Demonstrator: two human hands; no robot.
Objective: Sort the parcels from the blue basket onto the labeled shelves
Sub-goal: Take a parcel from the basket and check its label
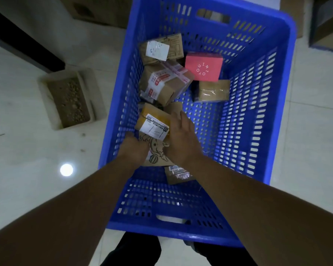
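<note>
Parcels (165, 83) lying in blue basket (258, 104) on floor, left grip (135, 148) reaching under cartoon-printed parcel (156, 158), fingers hidden, closure indeterminable, right grip (183, 139) pressing open, fingers extended, against yellow labelled parcel (154, 121), holding nothing.

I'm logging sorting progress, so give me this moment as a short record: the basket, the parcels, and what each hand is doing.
basket: blue basket, standing on the floor
parcels inside: at least seven visible
odd one out: pink box, far right; the others are brown cardboard
left hand: at the left side of the cartoon-printed carton, fingers hidden
right hand: fingers straight, against the carton's right side
carton: low in the basket, not lifted clear
</note>
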